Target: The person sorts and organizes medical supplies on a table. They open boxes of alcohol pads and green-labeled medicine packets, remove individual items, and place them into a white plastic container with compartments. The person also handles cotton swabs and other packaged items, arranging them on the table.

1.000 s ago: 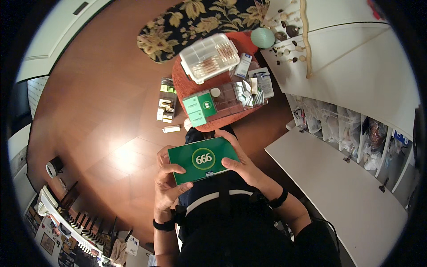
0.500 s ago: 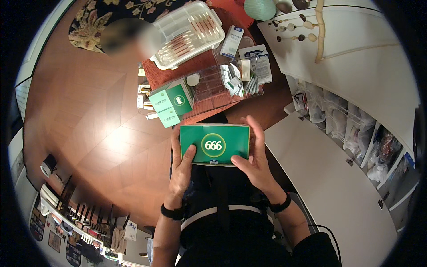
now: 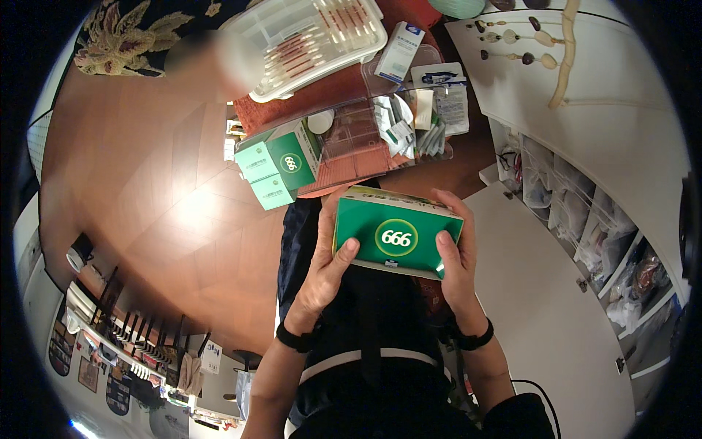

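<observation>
A: Green box sat over the lap, just below the red stool; left hand and right hand each clasped one end.

B: Confirmed; thumbs lay on its top face; two similar green boxes rested on the stool.

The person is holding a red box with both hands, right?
Not quite. The box is green, not red, with a white ring on its face. The rest is right: the head view shows the left hand gripping one end and the right hand gripping the other, thumbs on the top face.
</observation>
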The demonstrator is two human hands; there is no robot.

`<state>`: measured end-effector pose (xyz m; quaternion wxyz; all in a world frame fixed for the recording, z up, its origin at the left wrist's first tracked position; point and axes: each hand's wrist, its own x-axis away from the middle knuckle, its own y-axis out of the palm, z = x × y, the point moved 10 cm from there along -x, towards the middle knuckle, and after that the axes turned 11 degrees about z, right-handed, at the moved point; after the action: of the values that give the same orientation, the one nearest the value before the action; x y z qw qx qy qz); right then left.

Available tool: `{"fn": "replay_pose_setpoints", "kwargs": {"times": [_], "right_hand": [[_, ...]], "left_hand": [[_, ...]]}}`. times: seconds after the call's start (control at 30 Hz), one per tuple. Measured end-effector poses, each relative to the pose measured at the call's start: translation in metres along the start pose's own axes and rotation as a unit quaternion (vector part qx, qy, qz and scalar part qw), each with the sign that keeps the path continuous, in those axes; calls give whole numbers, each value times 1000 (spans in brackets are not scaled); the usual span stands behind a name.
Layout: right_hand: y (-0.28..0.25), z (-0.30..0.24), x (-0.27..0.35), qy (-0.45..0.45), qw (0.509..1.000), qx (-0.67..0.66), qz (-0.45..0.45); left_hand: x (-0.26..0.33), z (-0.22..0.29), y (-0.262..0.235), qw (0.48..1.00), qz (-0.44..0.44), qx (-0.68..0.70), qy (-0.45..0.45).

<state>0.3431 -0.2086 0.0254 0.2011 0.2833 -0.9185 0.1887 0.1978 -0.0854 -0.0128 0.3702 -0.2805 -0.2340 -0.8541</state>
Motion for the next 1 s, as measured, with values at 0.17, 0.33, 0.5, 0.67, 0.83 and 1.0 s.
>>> {"fn": "replay_pose_setpoints", "kwargs": {"times": [0.17, 0.33, 0.5, 0.67, 0.83, 1.0], "right_hand": [[-4, 17, -15, 38, 999, -16, 19], [9, 22, -28, 34, 996, -33, -73], [43, 45, -35, 16, 986, 33, -160], [71, 66, -45, -57, 976, 112, -179], [77, 80, -54, -79, 964, 167, -193], [76, 82, -54, -86, 959, 188, -193]], "left_hand": [[-5, 6, -73, 964, 224, -79, 119], [-35, -17, -165, 925, 334, -173, 55], [-68, -34, -157, 955, 250, -146, 68], [-79, -40, -149, 933, 258, -241, 69], [-77, -29, -153, 937, 283, -186, 83], [-63, 33, -124, 780, 283, -492, 262]]}}
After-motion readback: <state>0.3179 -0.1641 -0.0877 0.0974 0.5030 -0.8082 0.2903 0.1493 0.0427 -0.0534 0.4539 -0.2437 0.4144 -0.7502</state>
